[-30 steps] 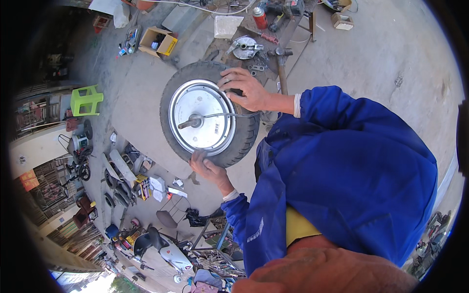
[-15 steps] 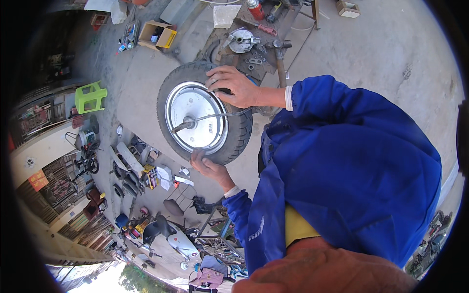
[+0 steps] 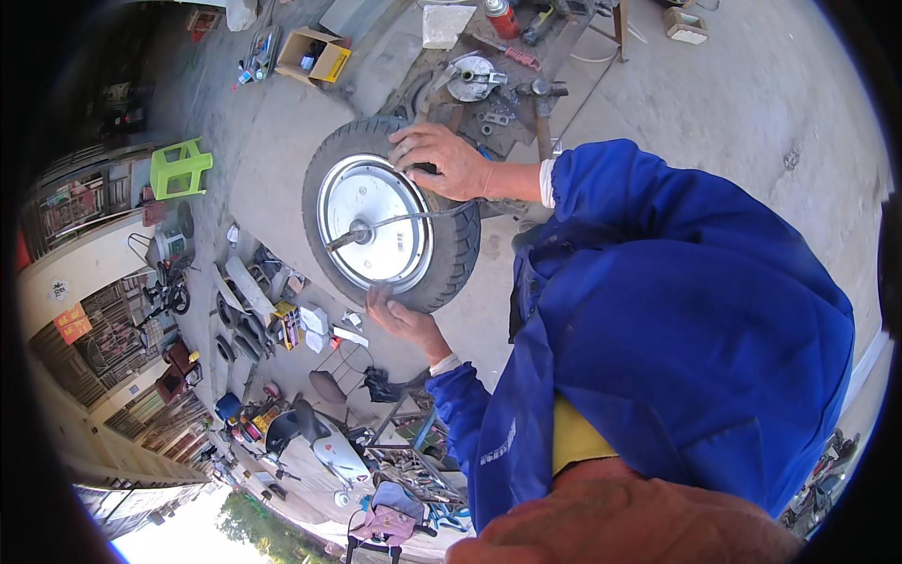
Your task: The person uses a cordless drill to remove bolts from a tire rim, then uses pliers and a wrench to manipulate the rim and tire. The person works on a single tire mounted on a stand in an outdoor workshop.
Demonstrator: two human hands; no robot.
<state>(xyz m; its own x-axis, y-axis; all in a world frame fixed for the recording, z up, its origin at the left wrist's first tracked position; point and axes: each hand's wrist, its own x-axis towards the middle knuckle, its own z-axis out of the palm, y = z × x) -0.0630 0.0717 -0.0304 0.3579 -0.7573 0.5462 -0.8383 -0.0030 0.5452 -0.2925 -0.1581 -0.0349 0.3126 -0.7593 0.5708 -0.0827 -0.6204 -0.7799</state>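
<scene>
A hub motor wheel [image 3: 383,258] with a silver disc face and a black treaded tyre [image 3: 455,268] stands tilted in front of me. Its threaded axle [image 3: 346,236] juts out from the centre, and a grey cable [image 3: 413,217] runs from there across the disc and over the tyre. My right hand [image 3: 449,162] grips the upper part of the tyre, fingers curved over it and thumb apart. At the lower edge, my left hand [image 3: 411,324] holds the tyre beside the rim, its fingertips on the sidewall. Both sleeves are blue.
Beyond my right hand lie a brake drum plate [image 3: 473,78], a hammer [image 3: 544,108], a red spray can [image 3: 501,19] and loose metal parts. An open cardboard box [image 3: 314,56] and a green stool [image 3: 179,169] stand on the floor. Old tyres and a scooter [image 3: 334,451] are farther off.
The whole view has shifted slightly. The wheel stands almost the same, perhaps turned a touch, and both hands keep their places on the tyre.
</scene>
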